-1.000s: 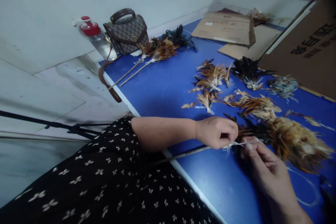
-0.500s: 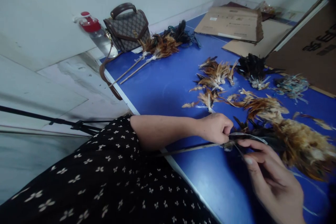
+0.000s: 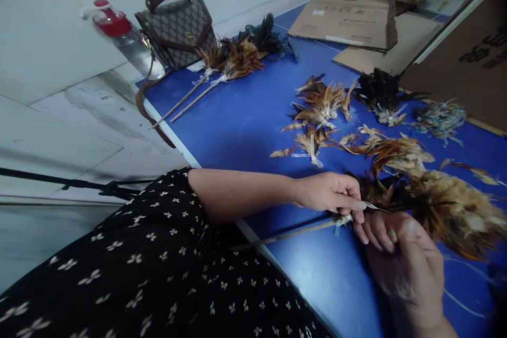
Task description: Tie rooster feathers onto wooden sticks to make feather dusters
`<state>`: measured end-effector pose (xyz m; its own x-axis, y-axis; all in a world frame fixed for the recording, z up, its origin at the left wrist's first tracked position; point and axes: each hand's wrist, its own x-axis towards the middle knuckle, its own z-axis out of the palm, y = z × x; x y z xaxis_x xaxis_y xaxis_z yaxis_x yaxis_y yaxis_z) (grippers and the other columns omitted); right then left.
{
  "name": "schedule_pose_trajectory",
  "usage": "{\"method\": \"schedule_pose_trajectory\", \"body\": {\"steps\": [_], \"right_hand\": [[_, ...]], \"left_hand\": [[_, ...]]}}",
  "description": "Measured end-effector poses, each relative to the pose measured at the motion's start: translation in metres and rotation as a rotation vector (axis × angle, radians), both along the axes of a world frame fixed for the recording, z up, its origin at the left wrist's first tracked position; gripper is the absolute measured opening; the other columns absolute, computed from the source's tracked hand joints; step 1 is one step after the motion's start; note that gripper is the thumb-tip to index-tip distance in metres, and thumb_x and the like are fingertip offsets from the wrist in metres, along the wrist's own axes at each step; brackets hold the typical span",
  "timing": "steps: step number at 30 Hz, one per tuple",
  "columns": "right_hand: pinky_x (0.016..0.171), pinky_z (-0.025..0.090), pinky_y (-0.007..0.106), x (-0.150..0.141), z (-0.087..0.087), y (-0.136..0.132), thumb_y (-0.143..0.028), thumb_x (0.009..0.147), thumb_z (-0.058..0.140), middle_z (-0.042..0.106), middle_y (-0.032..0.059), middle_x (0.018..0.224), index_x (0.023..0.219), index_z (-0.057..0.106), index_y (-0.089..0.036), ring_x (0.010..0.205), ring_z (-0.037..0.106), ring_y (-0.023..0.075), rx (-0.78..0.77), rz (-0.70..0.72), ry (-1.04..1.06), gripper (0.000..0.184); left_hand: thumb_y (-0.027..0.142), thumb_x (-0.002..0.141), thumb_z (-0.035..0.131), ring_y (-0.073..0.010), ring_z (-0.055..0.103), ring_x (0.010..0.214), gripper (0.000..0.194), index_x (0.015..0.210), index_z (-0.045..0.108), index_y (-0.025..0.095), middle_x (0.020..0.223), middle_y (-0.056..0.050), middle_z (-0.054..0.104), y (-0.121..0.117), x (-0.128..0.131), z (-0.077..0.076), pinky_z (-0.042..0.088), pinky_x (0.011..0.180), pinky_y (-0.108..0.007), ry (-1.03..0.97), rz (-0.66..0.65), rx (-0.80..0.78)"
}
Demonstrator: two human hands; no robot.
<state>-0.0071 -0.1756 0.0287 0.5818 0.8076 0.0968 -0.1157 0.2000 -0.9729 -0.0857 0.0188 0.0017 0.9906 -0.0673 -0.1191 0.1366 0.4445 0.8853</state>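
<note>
My left hand (image 3: 336,194) is closed, its thumb and fingers pinching a thin pale plastic strip (image 3: 371,206). The strip runs to my right hand (image 3: 404,261), whose fingers are curled around its far end, partly hidden. Just under my left fingers, white binding (image 3: 344,219) wraps the neck of a feather duster. Its wooden stick (image 3: 293,233) slants down left across the table edge toward my lap. Beyond my right hand spreads a big head of tan and brown feathers (image 3: 455,208); dark feathers lie between it and my fingers.
Small brown feather bunches (image 3: 325,105), a black bunch (image 3: 380,92) and a bluish tangle of strips (image 3: 439,119) lie on the blue table (image 3: 237,121). Farther back are finished-looking feather dusters (image 3: 241,60), a handbag (image 3: 176,29), a bottle (image 3: 127,39) and cardboard (image 3: 348,18).
My right hand has turned over and its spread fingers have curled closed near the duster's neck. My left hand has changed from a fist to a thumb-and-finger pinch. The view has shifted slightly.
</note>
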Motion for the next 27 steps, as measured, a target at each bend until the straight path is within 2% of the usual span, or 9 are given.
{"method": "schedule_pose_trajectory", "body": {"steps": [3, 6, 10, 15, 20, 27], "right_hand": [[0.062, 0.046, 0.036, -0.007, -0.001, -0.003, -0.042, 0.12, 0.049, 0.028, -0.0035, 0.066, 0.074, 0.044, -0.025, 0.059, 0.035, 0.0174, 0.01, 0.021, 0.003, 0.049], [0.06, 0.043, 0.033, -0.012, 0.0, -0.009, -0.04, 0.121, 0.049, 0.028, -0.0033, 0.07, 0.078, 0.046, -0.025, 0.062, 0.034, 0.0169, -0.025, -0.053, 0.012, 0.045], [0.059, 0.042, 0.032, -0.014, 0.003, -0.017, -0.039, 0.12, 0.053, 0.029, -0.0022, 0.074, 0.08, 0.048, -0.025, 0.065, 0.036, 0.0173, -0.058, -0.15, -0.018, 0.044], [0.057, 0.039, 0.034, -0.012, 0.003, -0.024, -0.035, 0.119, 0.053, 0.025, -0.0025, 0.073, 0.079, 0.047, -0.025, 0.064, 0.034, 0.0177, -0.07, -0.168, 0.062, 0.042], [0.058, 0.039, 0.035, -0.009, -0.001, -0.031, -0.036, 0.12, 0.052, 0.024, -0.0028, 0.075, 0.082, 0.048, -0.025, 0.065, 0.033, 0.0177, -0.075, -0.176, 0.103, 0.04], [0.06, 0.039, 0.034, -0.011, 0.002, -0.036, -0.035, 0.12, 0.054, 0.026, -0.0033, 0.076, 0.081, 0.05, -0.024, 0.065, 0.036, 0.0156, -0.078, -0.216, 0.183, 0.04]], "left_hand": [[0.046, 0.094, 0.095, -0.0074, 0.052, 0.063, 0.044, 0.089, 0.06, 0.019, 0.078, 0.0, 0.075, -0.001, -0.003, 0.012, 0.038, 0.064, -0.026, 0.07, -0.085, 0.004], [0.042, 0.095, 0.095, -0.009, 0.053, 0.065, 0.041, 0.085, 0.062, 0.019, 0.068, 0.004, 0.066, -0.005, -0.007, 0.017, 0.04, 0.067, -0.027, 0.036, -0.102, 0.045], [0.036, 0.095, 0.094, -0.0091, 0.051, 0.064, 0.039, 0.082, 0.061, 0.019, 0.066, 0.006, 0.061, -0.011, -0.011, 0.016, 0.041, 0.07, -0.028, 0.042, -0.02, 0.042], [0.029, 0.098, 0.088, -0.0088, 0.054, 0.065, 0.032, 0.084, 0.062, 0.019, 0.067, 0.005, 0.063, -0.012, -0.014, 0.014, 0.043, 0.071, -0.027, 0.074, 0.078, 0.017], [0.022, 0.098, 0.084, -0.0072, 0.052, 0.062, 0.028, 0.081, 0.061, 0.018, 0.065, 0.005, 0.063, -0.009, -0.012, 0.021, 0.041, 0.068, -0.024, 0.19, 0.116, 0.037], [0.03, 0.093, 0.088, -0.0064, 0.05, 0.058, 0.034, 0.08, 0.059, 0.019, 0.062, 0.006, 0.062, -0.007, -0.013, 0.033, 0.038, 0.062, -0.022, 0.254, 0.123, 0.025]]}}
